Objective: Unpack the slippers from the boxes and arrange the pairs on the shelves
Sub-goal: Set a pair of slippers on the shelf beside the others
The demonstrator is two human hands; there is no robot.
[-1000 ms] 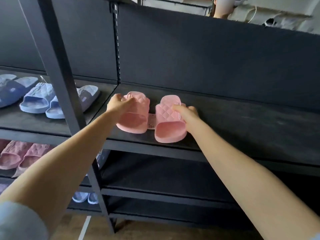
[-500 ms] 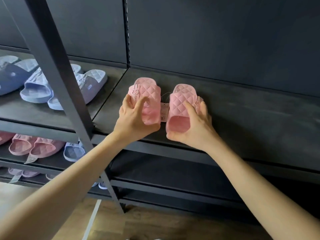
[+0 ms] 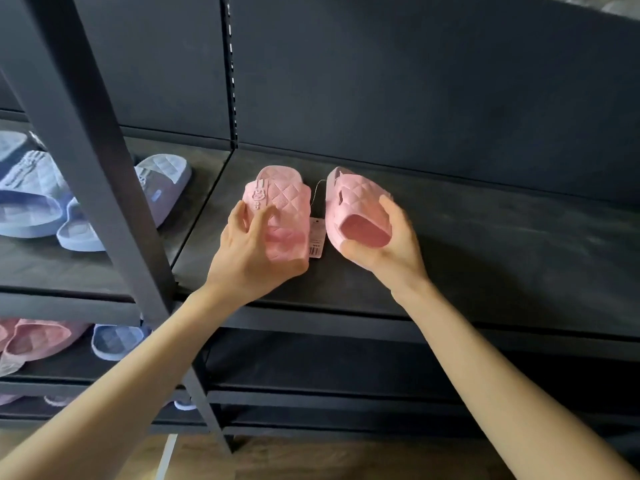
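Dark shelf (image 3: 485,265), arranging step: left hand (image 3: 252,251) curls round the heel of the left slipper (image 3: 282,199), which lies flat; right hand (image 3: 384,244) grips the right slipper (image 3: 353,199), tilted on edge, prob. lifted slightly. Next: lay it flat beside its mate, parallel, tag (image 3: 316,237) btwn them, toes to back panel (image 3: 415,81).

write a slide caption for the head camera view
Shelving a pair: left hand holds the flat pink slipper, right hand the tilted pink slipper, on a dark shelf beside blue slippers.
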